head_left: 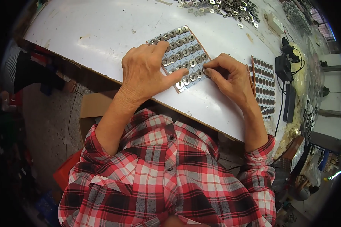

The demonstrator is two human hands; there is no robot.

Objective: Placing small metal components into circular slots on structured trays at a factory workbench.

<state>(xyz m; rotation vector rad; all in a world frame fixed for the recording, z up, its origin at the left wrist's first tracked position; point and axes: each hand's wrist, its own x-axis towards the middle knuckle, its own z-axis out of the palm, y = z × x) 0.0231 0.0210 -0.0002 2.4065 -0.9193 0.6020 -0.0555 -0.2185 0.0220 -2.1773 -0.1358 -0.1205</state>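
Note:
A light blue circuit board panel (185,59) lies slanted on the white table, covered with rows of small shiny metal pieces that have square openings. My left hand (145,68) rests across the panel's left side, fingers and thumb spread apart, the thumb tip touching pieces in the lower rows. At the panel's right edge, my right hand (227,75) pinches a small metal piece (205,70) between thumb and forefinger. The fingertips partly hide that piece. Beneath my left palm, part of the panel's left edge is covered.
A heap of loose metal pieces (231,8) lies at the table's far side. Beyond my right wrist sits a stack of panels (264,85) with dark round spots. Black adapters (283,68) and cables lie further right. A cardboard box (96,108) stands below the table edge.

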